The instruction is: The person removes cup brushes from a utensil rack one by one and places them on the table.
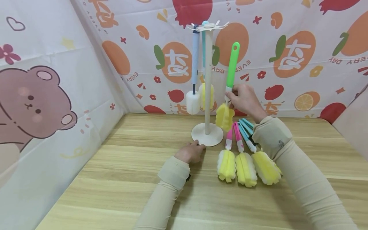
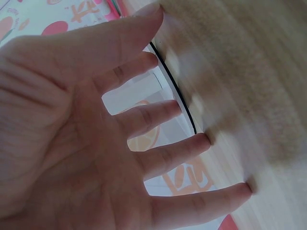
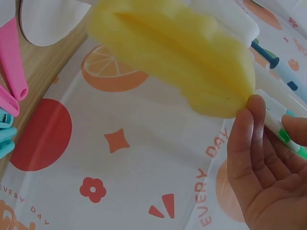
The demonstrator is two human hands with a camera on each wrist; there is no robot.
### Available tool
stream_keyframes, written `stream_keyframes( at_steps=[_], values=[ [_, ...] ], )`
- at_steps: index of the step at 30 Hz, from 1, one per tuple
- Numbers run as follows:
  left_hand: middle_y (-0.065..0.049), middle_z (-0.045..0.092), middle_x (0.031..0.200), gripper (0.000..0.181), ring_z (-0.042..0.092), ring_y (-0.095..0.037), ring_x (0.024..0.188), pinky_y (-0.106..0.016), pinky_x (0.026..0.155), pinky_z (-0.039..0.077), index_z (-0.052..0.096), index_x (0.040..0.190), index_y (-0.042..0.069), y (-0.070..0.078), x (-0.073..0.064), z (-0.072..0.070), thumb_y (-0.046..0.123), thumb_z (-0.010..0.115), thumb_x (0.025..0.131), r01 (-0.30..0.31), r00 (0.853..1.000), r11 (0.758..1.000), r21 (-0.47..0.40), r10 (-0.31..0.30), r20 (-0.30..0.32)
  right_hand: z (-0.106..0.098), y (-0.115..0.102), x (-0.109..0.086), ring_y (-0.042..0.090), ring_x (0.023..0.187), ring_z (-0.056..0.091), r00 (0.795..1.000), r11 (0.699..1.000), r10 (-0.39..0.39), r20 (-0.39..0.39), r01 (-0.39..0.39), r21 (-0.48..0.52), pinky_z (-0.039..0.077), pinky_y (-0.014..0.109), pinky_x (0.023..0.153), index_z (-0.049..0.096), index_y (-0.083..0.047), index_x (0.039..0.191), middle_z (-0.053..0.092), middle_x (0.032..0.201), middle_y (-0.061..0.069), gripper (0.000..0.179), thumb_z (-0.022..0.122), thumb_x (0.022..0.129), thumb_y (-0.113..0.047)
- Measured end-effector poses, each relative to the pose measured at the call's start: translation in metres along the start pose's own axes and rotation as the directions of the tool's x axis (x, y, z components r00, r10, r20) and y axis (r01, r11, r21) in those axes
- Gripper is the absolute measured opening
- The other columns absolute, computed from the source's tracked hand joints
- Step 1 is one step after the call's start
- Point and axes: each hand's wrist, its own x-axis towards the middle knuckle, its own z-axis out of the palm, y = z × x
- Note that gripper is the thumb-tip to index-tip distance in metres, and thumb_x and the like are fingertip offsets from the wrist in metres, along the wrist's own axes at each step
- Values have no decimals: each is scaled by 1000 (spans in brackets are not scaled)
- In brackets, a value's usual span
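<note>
A person's right hand [image 1: 243, 98] pinched a green-handled sponge brush [image 1: 231, 70], handle up, beside a white stand [image 1: 208, 80] where two brushes [image 1: 195, 64] hung, while the left hand [image 1: 189, 152], fingers spread and gripping nothing, touched the stand's round base [image 1: 201, 136]; pink- and teal-handled brushes [image 1: 226, 164] lay on the table [image 1: 115, 191].

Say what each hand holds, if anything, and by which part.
Right hand: the green-handled sponge brush, by the white section above its yellow head. Left hand: nothing; it touches the stand's base.
</note>
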Motion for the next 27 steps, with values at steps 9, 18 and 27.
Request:
stream_keyframes(
  at_steps=[9, 18, 27],
  values=[
    [-12, 40, 154, 53, 46, -37, 131, -47, 103, 46, 51, 149, 20, 0, 0, 1, 21, 68, 99, -11, 1000, 1000, 5, 11, -10, -1, 4, 0, 34, 78, 66, 998, 999, 47, 35, -48, 12, 60, 39, 78, 65, 8, 116, 63, 102, 22, 29, 60, 104, -17],
    [-12, 42, 151, 53, 48, -36, 127, -46, 99, 48, 51, 149, 20, -1, 0, 1, 19, 68, 98, -20, 1000, 1000, 3, 20, -22, -2, 7, 2, 32, 74, 66, 996, 998, 68, 62, -68, -1, 60, 34, 73, 62, 10, 116, 64, 100, 24, 26, 61, 102, -12],
    [-11, 41, 152, 53, 47, -35, 127, -46, 98, 49, 51, 149, 21, -1, 0, 1, 17, 66, 99, -16, 1000, 1000, -1, 16, -17, -3, 11, 2, 25, 65, 67, 989, 993, 113, 96, -114, 4, 58, 26, 64, 56, 11, 118, 67, 102, 26, 28, 66, 99, -8]
  ],
)
